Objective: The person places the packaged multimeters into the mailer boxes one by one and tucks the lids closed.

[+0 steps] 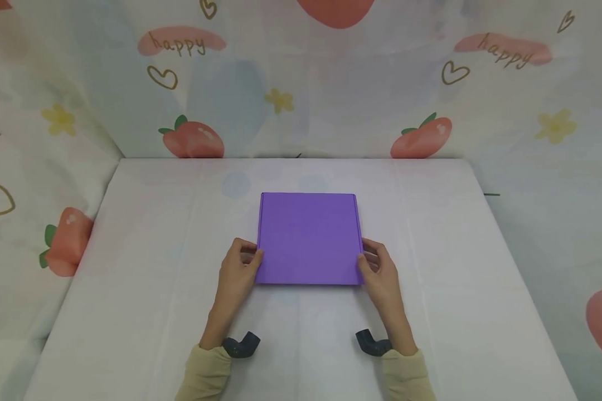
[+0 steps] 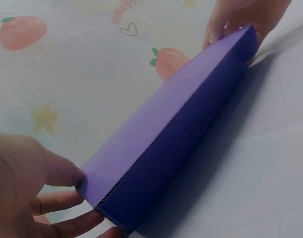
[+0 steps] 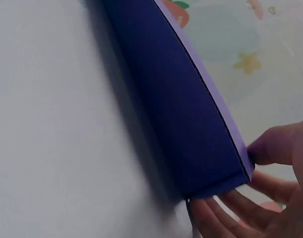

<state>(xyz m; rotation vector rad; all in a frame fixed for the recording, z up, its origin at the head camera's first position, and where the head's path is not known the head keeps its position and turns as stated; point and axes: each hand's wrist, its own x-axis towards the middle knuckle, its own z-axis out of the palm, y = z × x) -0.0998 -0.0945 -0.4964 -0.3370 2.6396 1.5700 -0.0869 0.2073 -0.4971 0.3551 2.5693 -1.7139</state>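
Observation:
A flat purple cardboard box [image 1: 308, 239], lid closed, lies across the middle of the white table in the head view. My left hand [image 1: 238, 273] grips its left side near the front corner, thumb on the top edge and fingers along the side. On the opposite side my right hand [image 1: 381, 275] holds the box the same way. The left wrist view shows the box's front wall [image 2: 176, 144] with the left hand [image 2: 27, 188] at the near corner. In the right wrist view the right hand [image 3: 270, 193] has its thumb at the top edge and fingers under the end.
The white-covered table [image 1: 130, 312] reaches a printed cloth backdrop [image 1: 331, 83] behind and at both sides. Dark curved pieces [image 1: 243, 345] stick out by both wrists, beside the beige sleeves [image 1: 205, 370].

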